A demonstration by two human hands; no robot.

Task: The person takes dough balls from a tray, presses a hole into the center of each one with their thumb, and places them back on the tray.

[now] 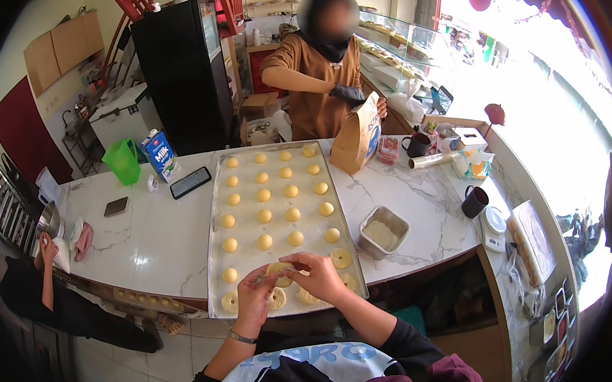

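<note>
My left hand (253, 295) and my right hand (317, 277) pinch a flattened piece of pale yellow dough (282, 280) between their fingers. They hold it over the near end of a large metal baking tray (251, 158). Rows of round dough balls (264, 216) lie on the tray. Along its near edge and near right corner sit several flattened dough rings (340, 258), each with a small hole in the middle. One ring (276, 299) lies just below my hands, partly hidden by them.
Right of the tray stands a square metal tin (384, 232) with pale powder. Across the counter, a person's gloved hand (348, 93) is at a paper bag (356, 140). A phone (191, 183), milk carton (158, 150) and green jug (123, 161) stand left; a mug (475, 201) and scale (493, 230) right.
</note>
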